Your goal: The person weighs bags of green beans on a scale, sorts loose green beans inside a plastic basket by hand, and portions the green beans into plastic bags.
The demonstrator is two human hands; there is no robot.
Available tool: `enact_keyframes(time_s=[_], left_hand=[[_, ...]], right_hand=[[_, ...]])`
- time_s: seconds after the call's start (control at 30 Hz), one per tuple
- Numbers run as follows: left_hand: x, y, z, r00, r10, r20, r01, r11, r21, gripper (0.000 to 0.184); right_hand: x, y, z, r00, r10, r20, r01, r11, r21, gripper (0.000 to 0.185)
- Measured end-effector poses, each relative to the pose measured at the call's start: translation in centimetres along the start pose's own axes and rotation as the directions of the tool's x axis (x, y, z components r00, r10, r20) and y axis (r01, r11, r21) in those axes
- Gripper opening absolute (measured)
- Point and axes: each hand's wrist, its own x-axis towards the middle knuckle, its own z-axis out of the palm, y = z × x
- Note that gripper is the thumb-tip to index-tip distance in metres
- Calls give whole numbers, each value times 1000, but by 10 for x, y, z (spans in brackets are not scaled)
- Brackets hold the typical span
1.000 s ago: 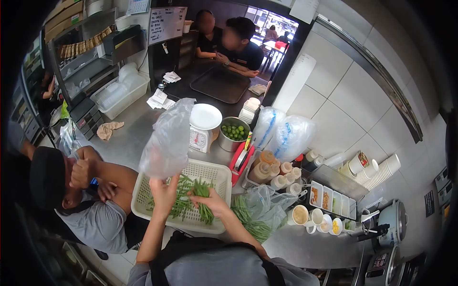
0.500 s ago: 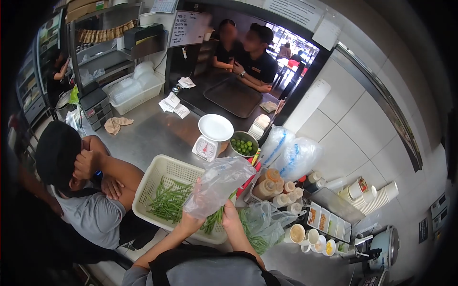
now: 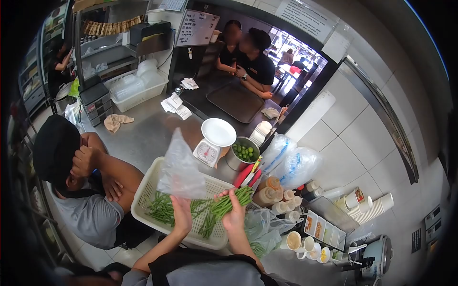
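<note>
A clear plastic bag (image 3: 180,169) rises above the basket from my left hand (image 3: 181,215). That hand holds the bag at its lower edge, the fingers partly hidden by the cloudy plastic. My right hand (image 3: 234,217) is closed around a bunch of green beans (image 3: 232,202), level with the basket's right side. Below both hands is a cream perforated basket (image 3: 141,202) with more loose green beans (image 3: 162,209) in it.
A kitchen scale (image 3: 207,151) and a pot of green limes (image 3: 237,162) stand beyond the basket. Sauce bottles (image 3: 267,193) and cups (image 3: 292,240) are on the right. A co-worker in a grey shirt (image 3: 93,217) leans at the left. Two people are behind the pass-through counter (image 3: 191,100).
The plastic bag has swung left and stands more upright, with my left hand shifted left. My right hand has raised the bunch of green beans into plain view.
</note>
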Motion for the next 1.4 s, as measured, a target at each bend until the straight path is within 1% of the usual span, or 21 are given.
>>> enact_keyframes(time_s=[0.03, 0.1, 0.13, 0.23, 0.27, 0.3, 0.37, 0.4, 0.43, 0.5, 0.53, 0.63, 0.7, 0.77, 0.9, 1.03, 1.07, 1.17, 1.2, 1.3, 1.4], left_hand=[[1, 5, 9, 999, -36, -33, 36, 999, -7, 68], [-11, -5, 4, 969, -213, 126, 201, 974, 102, 67], [-15, -7, 5, 932, -303, 199, 273, 948, 166, 66], [-6, 8, 25, 952, -170, 253, 160, 985, 61, 63], [0, 6, 20, 973, -220, 74, 214, 973, 84, 57], [5, 9, 13, 975, -197, 106, 159, 942, 295, 56], [22, 18, 1, 969, -171, 181, 10, 754, 657, 54], [34, 15, -6, 944, -43, 327, -229, 628, 743, 42], [35, 20, 1, 930, -36, 367, -288, 550, 784, 39], [32, 33, 18, 897, -39, 440, -395, 376, 838, 32], [32, 34, 20, 879, -7, 478, -448, 334, 829, 30], [29, 38, 17, 827, 59, 559, -558, 202, 805, 27], [29, 43, 14, 804, 79, 590, -595, 122, 795, 24], [24, 53, 24, 822, 25, 569, -569, 87, 818, 29], [21, 56, 31, 791, -108, 603, -605, 16, 796, 33], [26, 65, 21, 799, -41, 600, -595, 87, 799, 33], [26, 65, 18, 782, -46, 621, -616, 93, 783, 33], [21, 66, 22, 770, -89, 632, -621, 121, 774, 33], [18, 67, 23, 771, -113, 626, -613, 132, 779, 33], [12, 59, 18, 729, -173, 662, -647, 142, 749, 35], [10, 68, 27, 736, -383, 558, -416, 395, 819, 40]], right_hand=[[-2, 7, 0, 1000, 7, 30, -7, 1000, -23, 9], [-10, 26, -3, 996, 21, 88, -15, 998, -66, 10], [-11, 39, -6, 998, 50, 31, -47, 996, -76, 12], [-11, 27, -9, 996, 52, 66, -58, 994, 91, 17], [-7, 19, -12, 997, 44, 65, -48, 997, 56, 15], [-8, 9, -11, 988, 47, 148, -34, 995, -89, 13], [-12, -13, -4, 948, 94, 303, 26, 929, -369, 9], [-18, -18, 0, 913, 193, 361, -23, 905, -424, 8], [-24, -19, 4, 895, 261, 362, -70, 883, -464, 9], [-33, -18, 9, 845, 401, 355, -164, 825, -541, 13], [-34, -16, 9, 890, 353, 289, -171, 845, -506, 14], [-20, -12, -7, 949, 194, 249, -53, 876, -479, 22], [-14, -10, -22, 966, 155, 207, -30, 861, -507, 16], [-14, -10, -24, 972, 109, 209, 25, 835, -549, 14], [-29, -1, -3, 936, 242, 258, -91, 869, -486, 12], [-4, -4, -31, 977, 97, 192, -5, 902, -431, 11], [-3, -5, -35, 972, 96, 216, 23, 870, -492, 12], [-13, -21, -12, 906, 246, 346, 3, 812, -584, 12], [-18, -22, -7, 922, 229, 314, 8, 797, -604, 10], [-29, -19, 13, 950, -103, 294, 252, 810, -530, 11], [-24, 6, 7, 831, -383, 403, 556, 562, -612, 11]])
